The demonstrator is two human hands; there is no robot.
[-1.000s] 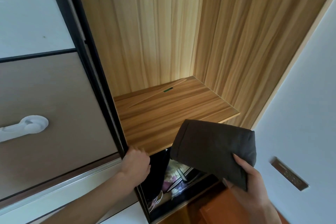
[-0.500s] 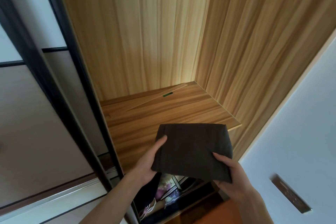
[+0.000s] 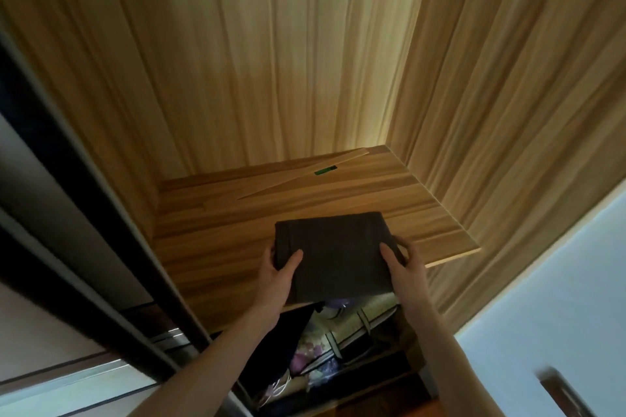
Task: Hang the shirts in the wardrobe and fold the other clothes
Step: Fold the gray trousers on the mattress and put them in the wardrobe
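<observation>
A dark grey folded garment [image 3: 333, 254] lies flat over the front part of the wooden wardrobe shelf [image 3: 216, 247]. My left hand [image 3: 276, 276] grips its left edge, thumb on top and fingers underneath. My right hand [image 3: 403, 264] grips its right edge the same way. The garment's near edge overhangs the shelf's front. No shirts or hangers are in view.
A thin wooden strip [image 3: 305, 176] with a green label lies at the back of the shelf. Below the shelf sit a dark garment [image 3: 274, 349] and floral storage bags [image 3: 325, 345]. The dark sliding door frame [image 3: 84, 200] stands at the left, a white wall [image 3: 542, 308] at the right.
My left hand left the door frame and took the garment's left edge. Both hands carried the folded garment up and forward onto the shelf. The view moved closer to the wardrobe.
</observation>
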